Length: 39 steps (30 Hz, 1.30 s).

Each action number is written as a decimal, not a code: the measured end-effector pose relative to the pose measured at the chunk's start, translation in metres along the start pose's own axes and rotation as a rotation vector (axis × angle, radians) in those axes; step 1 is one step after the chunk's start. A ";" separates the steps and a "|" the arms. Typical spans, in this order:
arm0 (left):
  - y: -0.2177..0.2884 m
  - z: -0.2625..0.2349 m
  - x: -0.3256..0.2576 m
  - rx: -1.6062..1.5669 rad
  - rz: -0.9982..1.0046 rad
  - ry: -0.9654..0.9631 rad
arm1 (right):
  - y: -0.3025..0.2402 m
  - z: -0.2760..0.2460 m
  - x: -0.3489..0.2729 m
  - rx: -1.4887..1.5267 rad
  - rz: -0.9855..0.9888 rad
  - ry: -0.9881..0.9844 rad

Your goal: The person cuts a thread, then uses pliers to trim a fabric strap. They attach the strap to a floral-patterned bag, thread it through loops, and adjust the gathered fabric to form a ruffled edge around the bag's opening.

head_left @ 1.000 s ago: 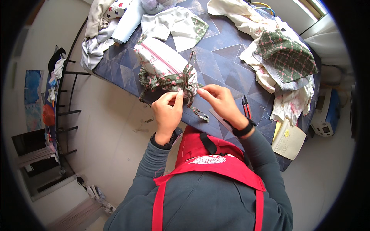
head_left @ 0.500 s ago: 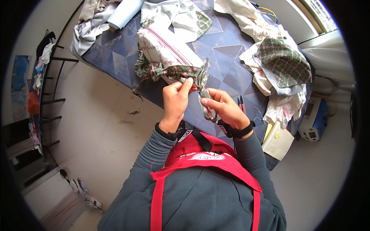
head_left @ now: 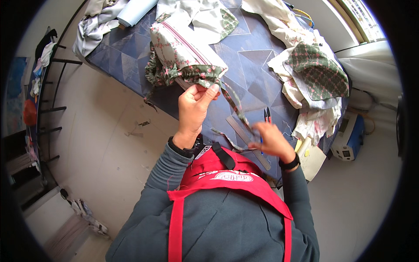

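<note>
A boxy floral fabric bag point(head_left: 185, 48) with pink-striped trim and a ruffled dark green floral edge point(head_left: 198, 72) lies on the table in front of me. My left hand point(head_left: 195, 107) is closed on that edge, pinching its near corner between thumb and fingers. From this corner a narrow floral fabric tie point(head_left: 233, 102) runs toward my right hand point(head_left: 275, 140). That hand is smeared by motion, its fingers beside the tie; whether it grips the tie is unclear. A loose strip of the same cloth point(head_left: 224, 136) curves along the table by my apron.
A metal ruler point(head_left: 244, 135) and a red-and-black pointed tool point(head_left: 267, 115) lie near my right hand. Cloth pieces point(head_left: 316, 72) heap at the table's right, above a paper pad point(head_left: 312, 159). A light blue roll point(head_left: 136, 12) and white cloth point(head_left: 192, 13) lie at the back.
My right hand has moved right and toward me, away from the bag's corner. The gathered tie is now stretched out, uncovering the ruler. My left hand still pinches the corner.
</note>
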<state>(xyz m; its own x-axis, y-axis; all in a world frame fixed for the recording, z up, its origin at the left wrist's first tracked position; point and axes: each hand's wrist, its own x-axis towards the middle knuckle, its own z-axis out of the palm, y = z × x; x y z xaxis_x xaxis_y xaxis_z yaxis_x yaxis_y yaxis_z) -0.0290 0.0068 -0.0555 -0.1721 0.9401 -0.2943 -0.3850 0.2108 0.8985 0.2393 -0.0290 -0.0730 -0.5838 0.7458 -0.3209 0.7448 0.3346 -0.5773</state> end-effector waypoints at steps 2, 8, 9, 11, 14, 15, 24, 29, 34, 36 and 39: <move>-0.006 0.004 -0.003 0.007 0.023 -0.008 | -0.007 -0.017 0.026 0.209 -0.089 0.303; -0.018 0.025 -0.003 0.128 0.119 0.104 | -0.048 -0.036 0.116 0.632 -0.148 0.504; -0.019 0.027 -0.002 0.101 0.147 0.121 | -0.053 -0.035 0.122 0.665 -0.147 0.463; -0.020 0.031 0.001 0.074 0.194 0.174 | -0.055 -0.035 0.125 0.647 -0.126 0.404; -0.018 0.024 -0.002 -0.007 0.117 0.201 | -0.052 -0.034 0.118 0.391 -0.120 0.364; -0.016 0.019 -0.003 -0.027 0.054 0.210 | -0.050 -0.036 0.115 0.587 -0.068 0.238; 0.029 -0.029 -0.030 -0.117 -0.259 -0.240 | -0.043 -0.048 0.111 1.380 0.158 -0.281; 0.035 -0.029 -0.048 0.114 -0.173 -0.136 | -0.039 -0.042 0.104 1.174 0.163 -0.221; 0.043 -0.033 -0.053 0.118 -0.022 -0.136 | -0.032 -0.046 0.094 1.253 0.196 -0.175; 0.055 -0.037 -0.060 -0.009 -0.097 -0.171 | -0.034 -0.049 0.092 1.427 -0.004 -0.023; 0.072 -0.038 -0.069 0.086 0.020 -0.140 | -0.043 -0.052 0.090 1.501 -0.232 0.070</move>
<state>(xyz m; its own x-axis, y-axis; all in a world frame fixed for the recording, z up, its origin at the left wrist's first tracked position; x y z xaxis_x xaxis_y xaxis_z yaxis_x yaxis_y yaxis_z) -0.0795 -0.0534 0.0172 -0.0489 0.9713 -0.2330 -0.3027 0.2079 0.9302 0.1712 0.0541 -0.0378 -0.5902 0.7999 -0.1086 -0.3916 -0.4014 -0.8280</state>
